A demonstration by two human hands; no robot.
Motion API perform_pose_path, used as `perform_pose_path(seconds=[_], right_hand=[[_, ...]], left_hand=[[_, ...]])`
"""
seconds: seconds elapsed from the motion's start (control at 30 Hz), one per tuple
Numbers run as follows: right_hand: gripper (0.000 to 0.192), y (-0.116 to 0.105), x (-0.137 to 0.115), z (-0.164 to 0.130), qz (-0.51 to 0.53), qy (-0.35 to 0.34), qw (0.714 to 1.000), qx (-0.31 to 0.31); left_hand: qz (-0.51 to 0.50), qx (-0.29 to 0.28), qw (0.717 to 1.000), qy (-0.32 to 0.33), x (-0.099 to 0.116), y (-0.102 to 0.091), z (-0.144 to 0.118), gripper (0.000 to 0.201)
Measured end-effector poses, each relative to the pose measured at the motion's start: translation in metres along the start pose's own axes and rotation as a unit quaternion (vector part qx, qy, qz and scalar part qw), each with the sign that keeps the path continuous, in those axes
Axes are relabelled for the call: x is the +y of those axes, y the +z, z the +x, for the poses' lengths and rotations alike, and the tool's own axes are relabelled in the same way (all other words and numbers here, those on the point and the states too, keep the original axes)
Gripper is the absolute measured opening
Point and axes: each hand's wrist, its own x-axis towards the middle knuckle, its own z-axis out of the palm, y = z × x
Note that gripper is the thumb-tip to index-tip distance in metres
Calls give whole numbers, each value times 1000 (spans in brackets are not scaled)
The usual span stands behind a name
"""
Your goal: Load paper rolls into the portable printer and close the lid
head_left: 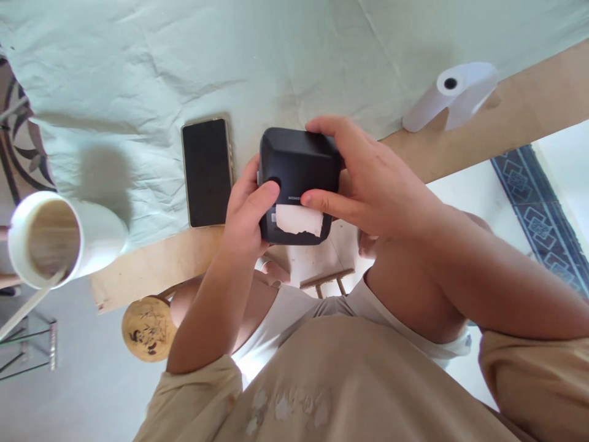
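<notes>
Between my two hands is a small black portable printer, held above the table's near edge. A torn-edged strip of white paper sticks out of its slot, on the side toward me. My left hand grips the printer's left side, thumb on top. From the right, my right hand clasps it, with the thumb by the printed lettering and the fingers at the far corner. The underside of the printer is hidden. Just left of my left hand lies a smartphone with a dark screen.
A roll of white paper, partly unwound, rests near the table edge at right. At left stands a white cup with brown liquid and a stick in it. Pale wrinkled sheeting covers the wooden table. A round stool stands below.
</notes>
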Motion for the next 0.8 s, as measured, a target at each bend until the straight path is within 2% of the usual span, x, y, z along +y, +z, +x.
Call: perform_pose_path(seconds=[0.2,0.33,0.43,0.6,0.8], right_hand=[[68,5,3,0,-39,-16,999,23],[64,1,6,-4,-57,-87,993,57],[55,-3,7,-7,-46,-127,989,53],[61,-5,8,-9,-37,-160,986,42],[64,-6,8,-9,-55,-170,982,54]], left_hand=[[-7,42,999,-29,4,9,1,36],[-24,70,997,-28,2,11,1,35],[-20,64,998,-11,-1,8,2,34],[19,67,997,23,0,4,3,22],[52,72,996,26,3,3,4,22]])
